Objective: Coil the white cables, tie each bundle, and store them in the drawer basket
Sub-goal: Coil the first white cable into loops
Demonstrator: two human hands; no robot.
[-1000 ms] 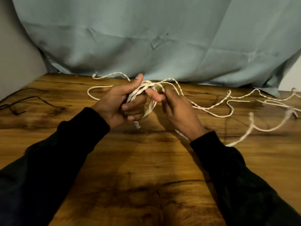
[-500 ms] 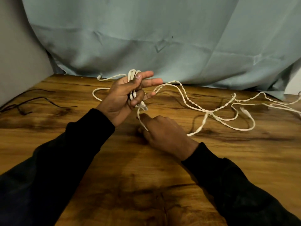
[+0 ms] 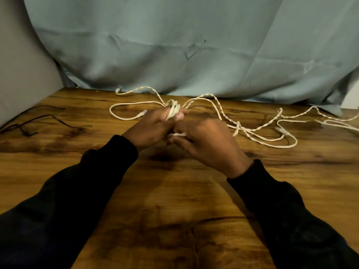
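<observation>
Big blue-grey curtain point(image 3: 194, 45) across the back, its lower edge hiding the far rim of the wooden table point(image 3: 174, 200), and the table runs out of frame on both sides. No drawer or basket in view from here. Black sleeves point(image 3: 68, 200) fill the lower corners, cut off at the bottom edge.

Now the white cables point(image 3: 252, 131): the loose run sprawls mostly left to right along the far half of the table, twisted strands trailing off the right edge, so that end can't be seen. One loop point(image 3: 120, 115) swings out to the left of the hands, with a small connector point(image 3: 142, 113) on it.

Left hand point(image 3: 151, 129) is curled round a bunch of coils point(image 3: 172, 111), thumb and fingers clamping them; the strands stand roughly upright out of the grip. Right hand point(image 3: 209, 144) sits just beside it, touching, back to the camera, fingers bent under, a bit of white cable showing at the fingertips. It's blurred there, so the exact pinch is hard to make out.

Far left, a thin dark cable point(image 3: 38, 121) lies on the wood, running off the edge.
</observation>
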